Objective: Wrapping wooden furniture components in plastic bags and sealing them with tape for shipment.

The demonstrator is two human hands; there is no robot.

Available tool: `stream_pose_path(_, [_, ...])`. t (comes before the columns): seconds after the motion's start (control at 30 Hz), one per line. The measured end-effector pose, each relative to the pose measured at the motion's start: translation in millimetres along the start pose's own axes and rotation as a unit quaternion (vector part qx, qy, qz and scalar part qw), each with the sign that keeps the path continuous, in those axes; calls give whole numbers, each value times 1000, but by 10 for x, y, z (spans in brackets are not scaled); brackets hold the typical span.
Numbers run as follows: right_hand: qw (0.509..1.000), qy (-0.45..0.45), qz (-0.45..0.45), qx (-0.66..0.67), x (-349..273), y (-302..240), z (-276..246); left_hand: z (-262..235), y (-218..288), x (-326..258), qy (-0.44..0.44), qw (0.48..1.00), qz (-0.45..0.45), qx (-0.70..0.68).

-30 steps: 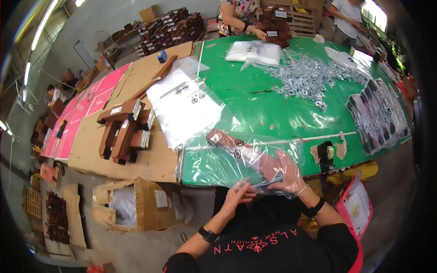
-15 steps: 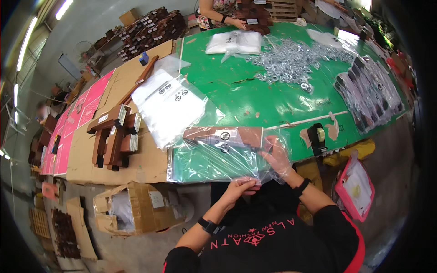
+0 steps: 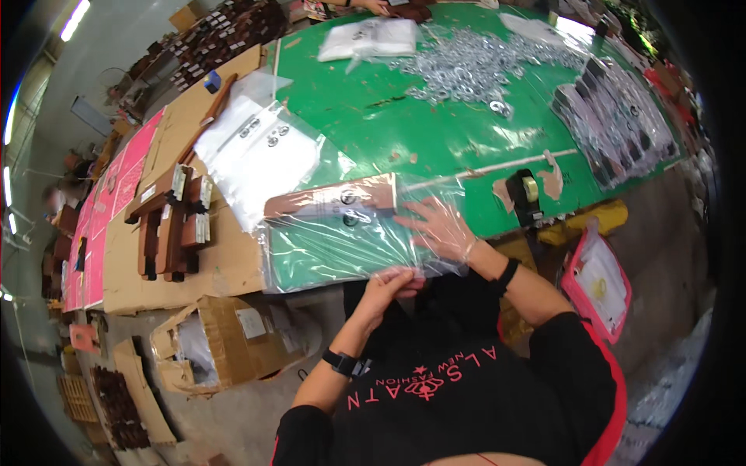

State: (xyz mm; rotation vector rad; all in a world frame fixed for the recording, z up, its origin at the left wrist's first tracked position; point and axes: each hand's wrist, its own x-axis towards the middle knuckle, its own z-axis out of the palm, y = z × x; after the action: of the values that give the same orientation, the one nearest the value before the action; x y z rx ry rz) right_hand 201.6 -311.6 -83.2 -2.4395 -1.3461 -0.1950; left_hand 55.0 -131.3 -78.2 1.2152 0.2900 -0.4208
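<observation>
A clear plastic bag (image 3: 334,260) lies flat at the near edge of the green table, with a brown wooden piece (image 3: 322,199) inside along its far side. My left hand (image 3: 392,286) pinches the bag's near edge, thumb on top, by the table edge. My right hand (image 3: 439,229) has its fingers spread at the bag's right end, fingertips close to the wooden piece's right end. Plastic film covers part of this hand and its wrist. A stack of clear bags with black marks (image 3: 260,147) lies beyond the bag to the left.
Left on cardboard stand several stacked brown wooden parts (image 3: 175,221). A pile of metal fittings (image 3: 466,70) and a white bag stack (image 3: 369,39) lie farther off. To the right are a tape dispenser (image 3: 524,198) and bagged dark parts (image 3: 614,124). An open carton (image 3: 225,342) stands below.
The wooden piece has slid left, deeper into the bag, and my right hand's fingers have stretched out leftward. My left hand keeps its pinch. The whole view has shifted.
</observation>
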Motion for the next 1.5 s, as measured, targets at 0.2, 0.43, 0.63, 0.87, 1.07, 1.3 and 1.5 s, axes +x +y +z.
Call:
stream_pose_path(0.2, [995, -26, -92, 18, 103, 367, -79, -13, 97, -66, -24, 1000, -10, -18])
stream_pose_path(0.43, [985, 72, 27, 156, -602, 697, -212, -151, 493, -591, -177, 977, -14, 118])
stream_pose_path(0.63, [834, 37, 308, 457, -709, 235, -564, -223, 1111, 187, 104, 746, 378, 538])
stream_pose_path(0.87, [870, 114, 299, 375, -1000, -278, -567, -196, 1096, 1059, 58, 554, 462, 690])
stream_pose_path(1.07, [793, 218, 314, 475, -1125, -158, -486, -158, 1052, 1191, 81, 527, 451, 716])
stream_pose_path(1.3, [824, 202, 362, 387, -930, -50, -571, -44, 1031, 1221, 101, 490, 383, 777])
stream_pose_path(1.5, [895, 220, 336, 193, -28, 145, -625, -56, 1074, 1134, 126, 549, 472, 679])
